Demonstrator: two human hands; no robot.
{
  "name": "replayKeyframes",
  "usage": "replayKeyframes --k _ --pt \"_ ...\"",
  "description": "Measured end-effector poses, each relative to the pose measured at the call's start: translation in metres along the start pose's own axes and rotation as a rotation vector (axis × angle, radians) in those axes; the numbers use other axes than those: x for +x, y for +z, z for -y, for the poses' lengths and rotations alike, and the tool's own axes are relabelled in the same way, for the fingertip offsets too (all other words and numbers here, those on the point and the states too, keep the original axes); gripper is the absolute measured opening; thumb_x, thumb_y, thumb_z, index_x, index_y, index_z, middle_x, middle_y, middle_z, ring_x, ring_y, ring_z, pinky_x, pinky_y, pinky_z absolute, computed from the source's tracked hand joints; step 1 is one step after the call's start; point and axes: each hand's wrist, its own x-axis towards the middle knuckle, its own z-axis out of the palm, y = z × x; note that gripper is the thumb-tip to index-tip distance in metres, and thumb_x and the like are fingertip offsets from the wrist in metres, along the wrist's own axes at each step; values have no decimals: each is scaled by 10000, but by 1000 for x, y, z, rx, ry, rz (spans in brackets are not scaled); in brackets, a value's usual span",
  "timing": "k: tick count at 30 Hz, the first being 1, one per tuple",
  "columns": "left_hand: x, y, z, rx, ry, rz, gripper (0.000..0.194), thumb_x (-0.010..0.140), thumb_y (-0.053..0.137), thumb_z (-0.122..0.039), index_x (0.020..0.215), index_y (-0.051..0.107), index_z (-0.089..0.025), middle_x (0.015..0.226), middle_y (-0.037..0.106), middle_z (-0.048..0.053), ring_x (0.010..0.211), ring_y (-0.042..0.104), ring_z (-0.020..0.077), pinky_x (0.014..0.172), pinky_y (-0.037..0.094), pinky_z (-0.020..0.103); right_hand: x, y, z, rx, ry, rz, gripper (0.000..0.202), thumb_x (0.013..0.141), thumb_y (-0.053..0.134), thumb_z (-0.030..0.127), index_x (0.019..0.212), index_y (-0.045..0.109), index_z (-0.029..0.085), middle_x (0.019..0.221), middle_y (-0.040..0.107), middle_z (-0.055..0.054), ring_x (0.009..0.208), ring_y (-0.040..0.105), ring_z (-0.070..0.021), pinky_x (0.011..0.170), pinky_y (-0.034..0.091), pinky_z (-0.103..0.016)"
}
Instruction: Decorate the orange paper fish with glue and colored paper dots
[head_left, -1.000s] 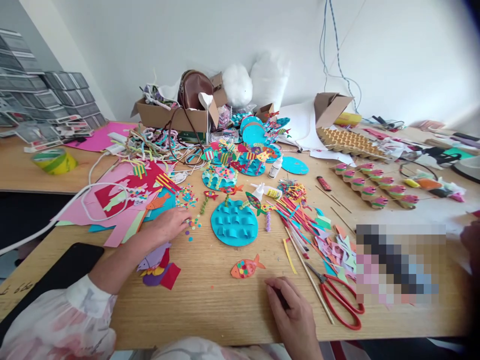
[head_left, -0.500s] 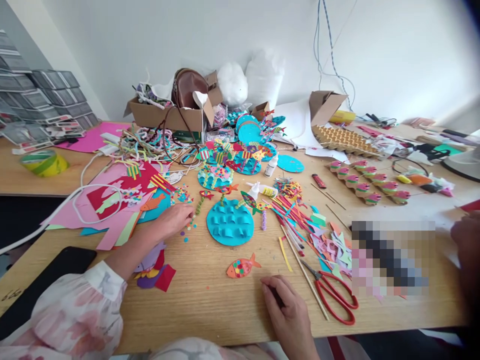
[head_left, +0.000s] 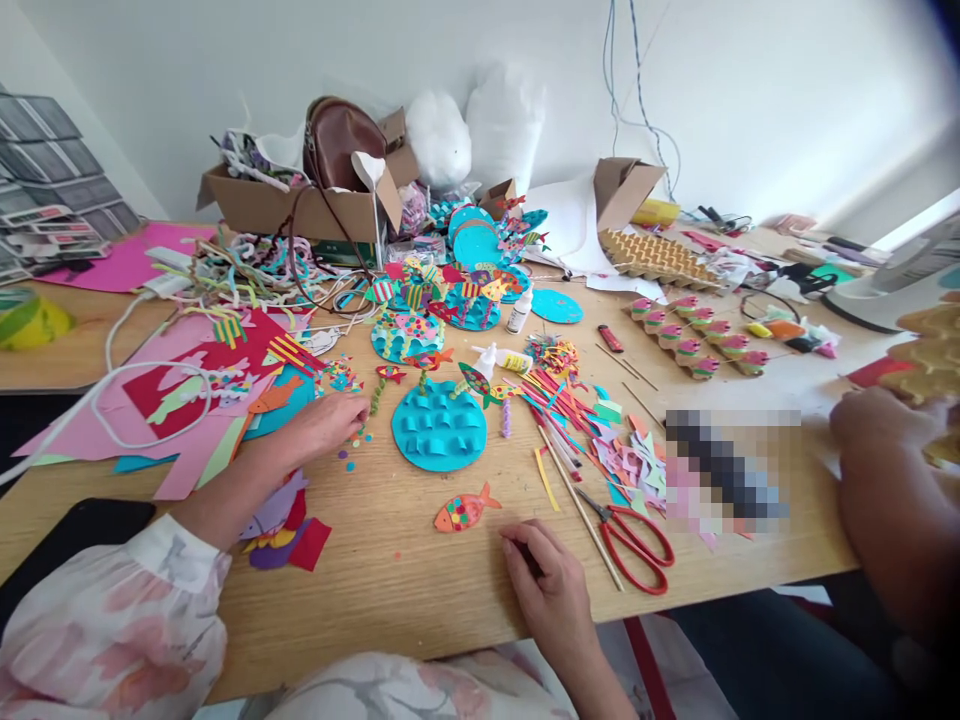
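Observation:
My left hand (head_left: pixel 337 422) reaches to the small pile of coloured paper dots (head_left: pixel 346 375), fingers bent down and pressed together; whatever is between the fingertips is hidden. Loose dots (head_left: pixel 352 440) lie beside it. On the bare table in front of me lies an orange paper fish (head_left: pixel 466 508) with coloured dots glued on its body. Just right of its tail rests my right hand (head_left: pixel 547 580), loosely curled, with nothing visible in it. Beyond the fish stands a round blue paper base (head_left: pixel 439 430) with raised loops, small fish on twisted stems around it.
Red-handled scissors (head_left: pixel 637 545) and a wooden stick (head_left: pixel 581 510) lie right of my right hand. Glue bottles (head_left: pixel 514 360) stand and lie behind the base. Paper scraps (head_left: pixel 630 460) spread rightward. At the far right another person's hand (head_left: pixel 889 420) is beside an egg tray (head_left: pixel 934 350).
The view has shifted, so the table's things sit further left and higher. The other person's hand and an egg tray have come into view. My hands stay in about the same places.

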Motion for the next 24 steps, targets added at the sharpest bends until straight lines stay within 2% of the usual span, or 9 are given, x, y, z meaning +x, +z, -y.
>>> replayKeyframes --k 5,13,18,24 --pt "0 0 -3 -8 2 -4 153 701 419 -79 718 526 -186 801 591 42 793 549 185 678 394 267 -1 0 -1 -14 11 9 157 833 435 172 780 581 194 712 607 -26 658 586 -145 575 452 -227" --pt "0 1 3 -84 -2 -10 154 694 406 -89 690 529 -184 717 592 12 684 546 151 612 388 233 0 1 -2 -20 -19 -7 160 842 429 181 777 575 186 698 602 -31 641 587 -149 564 456 -233" --pt "-2 -2 8 -126 -26 -38 176 738 400 -139 747 569 -184 755 627 21 706 567 159 629 404 244 0 2 -3 -10 -31 -12 160 839 432 186 778 580 194 697 607 -30 645 594 -151 561 465 -231" --pt "-3 3 5 -150 8 -35 123 720 466 -163 729 585 -191 792 627 25 764 566 167 686 410 253 0 2 -4 -8 -31 -11 159 840 437 197 779 584 196 699 609 -30 647 597 -155 564 467 -234"
